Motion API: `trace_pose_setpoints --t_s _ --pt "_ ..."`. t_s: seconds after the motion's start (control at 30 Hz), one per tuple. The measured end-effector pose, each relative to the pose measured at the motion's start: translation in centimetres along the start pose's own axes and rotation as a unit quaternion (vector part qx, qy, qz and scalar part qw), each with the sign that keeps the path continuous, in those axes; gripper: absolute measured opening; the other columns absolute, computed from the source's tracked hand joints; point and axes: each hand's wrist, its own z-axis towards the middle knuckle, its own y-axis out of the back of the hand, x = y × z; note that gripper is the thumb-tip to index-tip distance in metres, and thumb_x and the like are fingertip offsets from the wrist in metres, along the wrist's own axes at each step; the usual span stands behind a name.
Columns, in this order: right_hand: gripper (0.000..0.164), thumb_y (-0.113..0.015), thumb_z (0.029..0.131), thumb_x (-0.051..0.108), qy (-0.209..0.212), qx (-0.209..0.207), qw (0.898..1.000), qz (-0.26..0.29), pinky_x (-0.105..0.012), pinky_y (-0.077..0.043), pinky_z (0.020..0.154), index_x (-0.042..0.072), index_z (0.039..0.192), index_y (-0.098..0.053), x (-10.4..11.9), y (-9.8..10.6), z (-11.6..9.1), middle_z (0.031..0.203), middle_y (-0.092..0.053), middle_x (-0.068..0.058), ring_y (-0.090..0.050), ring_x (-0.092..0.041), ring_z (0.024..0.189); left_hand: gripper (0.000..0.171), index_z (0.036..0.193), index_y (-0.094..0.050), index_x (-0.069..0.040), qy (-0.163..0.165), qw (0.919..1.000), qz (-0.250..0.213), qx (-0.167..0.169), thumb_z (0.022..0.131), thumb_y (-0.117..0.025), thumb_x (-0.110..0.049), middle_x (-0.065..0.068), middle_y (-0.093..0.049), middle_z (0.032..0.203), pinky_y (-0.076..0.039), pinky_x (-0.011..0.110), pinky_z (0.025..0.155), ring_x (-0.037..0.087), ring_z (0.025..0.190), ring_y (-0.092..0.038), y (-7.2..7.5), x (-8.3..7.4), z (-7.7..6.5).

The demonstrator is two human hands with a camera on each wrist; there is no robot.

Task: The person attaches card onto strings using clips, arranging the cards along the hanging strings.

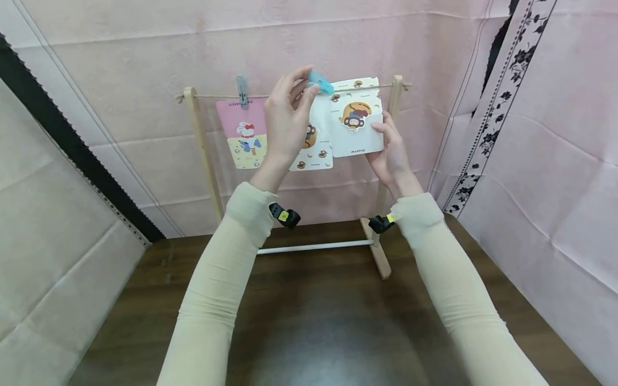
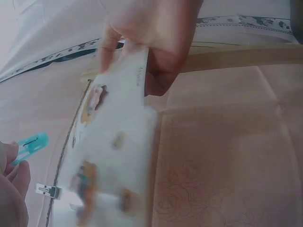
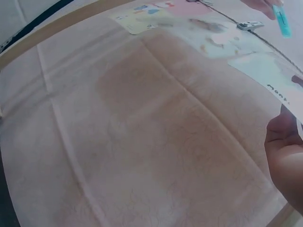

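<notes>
My left hand (image 1: pixel 286 118) pinches a turquoise clothespin (image 1: pixel 321 82) between thumb and fingers, close to the string (image 1: pixel 210 96). In the left wrist view this clothespin (image 2: pixel 33 144) shows apart from the string. At the right, a white card with a monkey picture (image 1: pixel 359 140) has its top edge at the string. My right hand (image 1: pixel 390 155) grips that card by its right edge. It overlaps a second white card (image 1: pixel 316 158), which hangs beside it under a pale clothespin (image 2: pixel 47 191). Farther left, a pink and yellow card (image 1: pixel 245 140) hangs from a grey clothespin (image 1: pixel 242 91).
The string runs between two wooden posts (image 1: pixel 206 155) of a stand. A white rod (image 1: pixel 316 247) joins its base, and a wooden foot (image 1: pixel 377 257) rests on the dark brown table (image 1: pixel 309 321). Pale pink cloth (image 1: pixel 145 64) surrounds the table at the back and sides.
</notes>
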Motion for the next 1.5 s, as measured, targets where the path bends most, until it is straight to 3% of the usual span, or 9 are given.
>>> trace_pose_setpoints --t_s 0.1,0.2,0.37,0.5,0.87,1.13,1.5 --pt "0.039 -0.048 0.107 0.019 -0.008 -0.008 1.000 -0.006 -0.031 -0.056 0.087 0.017 0.145 -0.046 -0.3 -0.4 0.3 0.132 -0.060 -0.011 -0.064 -0.023 0.112 0.035 0.129 -0.064 0.002 0.002 1.0000 0.004 -0.005 0.095 -0.069 -0.004 0.013 -0.062 0.125 -0.050 0.020 0.096 0.012 0.117 -0.064 0.4 0.1 -0.1" --pt "0.040 -0.054 0.105 0.016 -0.012 -0.019 1.000 -0.017 -0.029 -0.058 0.080 0.013 0.145 -0.048 -0.5 -1.0 0.7 0.123 -0.064 -0.012 -0.067 -0.021 0.104 0.034 0.128 -0.064 0.002 0.004 0.9999 0.007 -0.009 0.095 -0.069 -0.004 0.013 -0.062 0.124 -0.051 0.021 0.095 0.013 0.116 -0.065 0.8 0.2 -0.2" --pt "0.029 -0.058 0.103 0.010 0.002 -0.048 0.996 -0.073 -0.028 -0.058 0.076 0.015 0.132 -0.058 -0.5 -1.7 1.0 0.117 -0.067 -0.007 -0.068 -0.019 0.098 0.034 0.128 -0.064 0.002 0.008 0.9998 0.011 -0.013 0.095 -0.069 -0.005 0.012 -0.062 0.125 -0.051 0.021 0.094 0.011 0.116 -0.065 0.9 0.1 -0.2" --pt "0.020 -0.057 0.103 0.011 0.015 -0.061 0.993 -0.100 -0.028 -0.058 0.075 0.018 0.122 -0.057 -0.2 -1.8 0.9 0.120 -0.066 -0.006 -0.068 -0.019 0.097 0.034 0.128 -0.064 0.002 0.001 0.9998 0.013 -0.015 0.095 -0.068 -0.005 0.012 -0.062 0.126 -0.051 0.020 0.095 0.012 0.118 -0.064 0.6 0.0 0.0" --pt "0.019 -0.051 0.105 0.010 0.005 -0.040 0.998 -0.049 -0.032 -0.060 0.075 0.022 0.120 -0.050 -0.6 -1.3 0.5 0.121 -0.066 -0.005 -0.069 -0.021 0.098 0.034 0.131 -0.063 0.001 0.002 0.9990 0.028 -0.034 0.097 -0.066 -0.004 0.012 -0.062 0.129 -0.051 0.022 0.094 0.009 0.118 -0.063 0.2 -0.4 0.1" --pt "0.024 -0.050 0.105 0.009 0.030 -0.027 0.999 -0.036 -0.033 -0.060 0.080 0.024 0.124 -0.048 -0.6 -1.1 0.0 0.127 -0.062 -0.004 -0.067 -0.021 0.106 0.033 0.130 -0.063 0.002 -0.013 0.9995 0.026 -0.009 0.097 -0.065 -0.003 0.014 -0.063 0.122 -0.049 0.019 0.096 0.011 0.117 -0.064 -0.3 -1.6 0.1" --pt "0.024 -0.049 0.106 0.009 0.044 -0.017 0.998 -0.041 -0.033 -0.060 0.079 0.024 0.123 -0.049 -0.5 -1.2 -0.1 0.124 -0.063 -0.003 -0.066 -0.021 0.105 0.027 0.125 -0.067 0.001 -0.068 0.9910 0.114 0.018 0.099 -0.062 -0.004 0.010 -0.068 0.116 -0.052 0.017 0.090 0.004 0.107 -0.064 -0.4 -2.2 0.1"
